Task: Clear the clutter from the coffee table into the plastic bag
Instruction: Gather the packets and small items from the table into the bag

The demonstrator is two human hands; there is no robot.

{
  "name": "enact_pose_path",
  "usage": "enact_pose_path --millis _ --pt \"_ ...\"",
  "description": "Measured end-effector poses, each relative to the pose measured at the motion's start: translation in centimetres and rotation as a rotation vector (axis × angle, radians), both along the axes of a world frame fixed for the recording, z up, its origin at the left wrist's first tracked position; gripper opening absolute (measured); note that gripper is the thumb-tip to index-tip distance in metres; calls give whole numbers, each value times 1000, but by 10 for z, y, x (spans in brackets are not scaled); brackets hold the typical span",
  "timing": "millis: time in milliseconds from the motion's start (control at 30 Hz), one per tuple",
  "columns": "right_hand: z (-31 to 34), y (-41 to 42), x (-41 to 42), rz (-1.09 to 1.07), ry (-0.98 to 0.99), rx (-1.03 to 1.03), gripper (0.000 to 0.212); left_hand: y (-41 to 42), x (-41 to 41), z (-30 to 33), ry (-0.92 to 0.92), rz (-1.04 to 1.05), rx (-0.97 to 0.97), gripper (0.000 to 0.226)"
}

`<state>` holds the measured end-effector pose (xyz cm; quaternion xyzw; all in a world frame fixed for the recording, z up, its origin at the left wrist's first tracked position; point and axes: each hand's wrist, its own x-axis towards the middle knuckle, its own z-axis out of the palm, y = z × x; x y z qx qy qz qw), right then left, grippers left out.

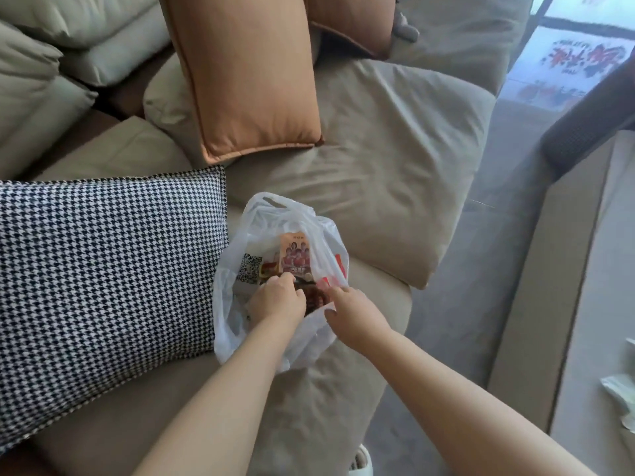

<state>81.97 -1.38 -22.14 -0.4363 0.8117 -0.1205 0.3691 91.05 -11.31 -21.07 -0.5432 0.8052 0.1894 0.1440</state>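
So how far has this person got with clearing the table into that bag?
Partly done: the plastic bag, sitting on the sofa, already holds a printed packet and other wrappers. In hand: the left hand reaches inside the bag while the right hand holds its rim open. Left: some crumpled litter lies on the coffee table at the right edge; most of the table is out of view.

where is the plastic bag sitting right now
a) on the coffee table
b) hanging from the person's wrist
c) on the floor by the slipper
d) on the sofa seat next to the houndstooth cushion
d: the plastic bag rests on the beige sofa seat, against the houndstooth cushion, while the left hand reaches into it and the right hand holds its rim.
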Motion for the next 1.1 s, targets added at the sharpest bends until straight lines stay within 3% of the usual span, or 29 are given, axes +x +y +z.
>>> enact_pose_path --millis 200,467,1100 --pt "7 103 -49 -48 136 104 39 87 -40 15 -49 -247 3 34" --pt "7 272 -107 -215 170 183 36 235 -111 16 -166 -657 44 40" --pt "-31 654 -131 -774 12 434 37 572 -218 -23 -199 -1199 187 39"
